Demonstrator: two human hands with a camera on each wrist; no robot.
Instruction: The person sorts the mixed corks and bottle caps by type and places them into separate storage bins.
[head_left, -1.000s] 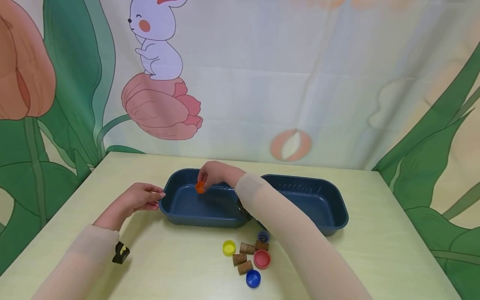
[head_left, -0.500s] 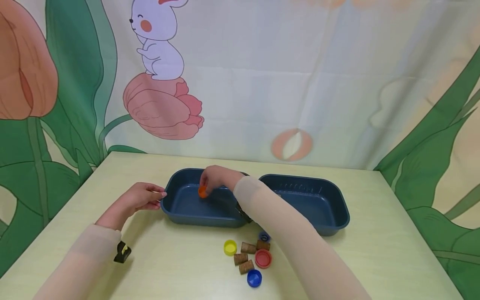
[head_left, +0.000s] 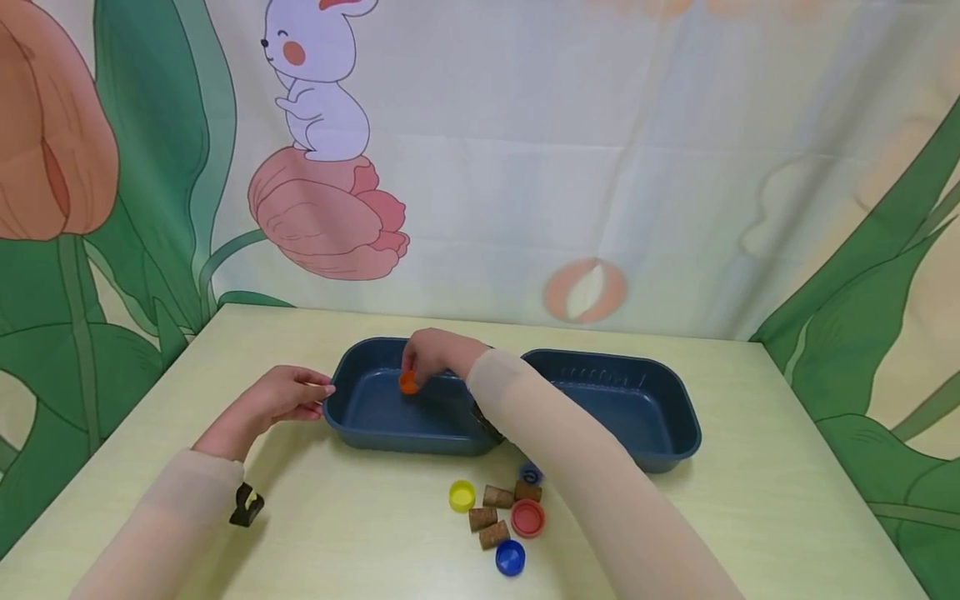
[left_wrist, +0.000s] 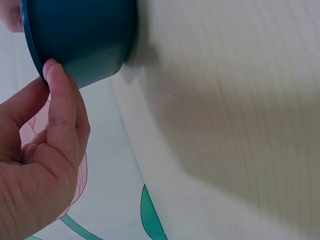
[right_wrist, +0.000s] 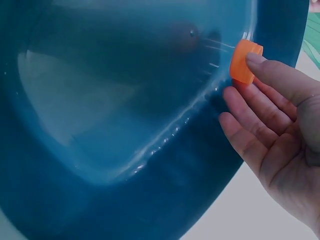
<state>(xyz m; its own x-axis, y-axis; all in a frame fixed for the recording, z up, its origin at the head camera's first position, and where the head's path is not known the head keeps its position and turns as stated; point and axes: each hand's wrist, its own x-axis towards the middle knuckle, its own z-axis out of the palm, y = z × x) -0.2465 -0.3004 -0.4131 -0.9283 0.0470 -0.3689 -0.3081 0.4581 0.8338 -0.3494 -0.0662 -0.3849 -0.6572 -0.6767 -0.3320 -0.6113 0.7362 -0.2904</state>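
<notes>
Two dark blue plastic tubs stand side by side in the head view. My left hand [head_left: 285,396] pinches the left end rim of the left tub [head_left: 412,442] between thumb and fingers; the left wrist view shows this grip on the tub [left_wrist: 90,40] close up. Inside that tub, my right hand [head_left: 435,354] holds an orange bottle cap [head_left: 408,382] low over the floor. In the right wrist view the thumb and fingers pinch the cap [right_wrist: 244,62] near the tub's wall. Whether the cap touches the floor, I cannot tell.
The right tub [head_left: 663,417] is partly covered by my right sleeve. In front of the tubs lie several corks [head_left: 494,535], a yellow cap [head_left: 462,496], a red cap [head_left: 528,518], a blue cap [head_left: 510,557] and a purplish cap [head_left: 531,473]. A patterned curtain [head_left: 480,208] hangs behind the table.
My right hand has moved slightly right and lower inside the left tub, with the orange cap still pinched. My left hand keeps its hold on the rim.
</notes>
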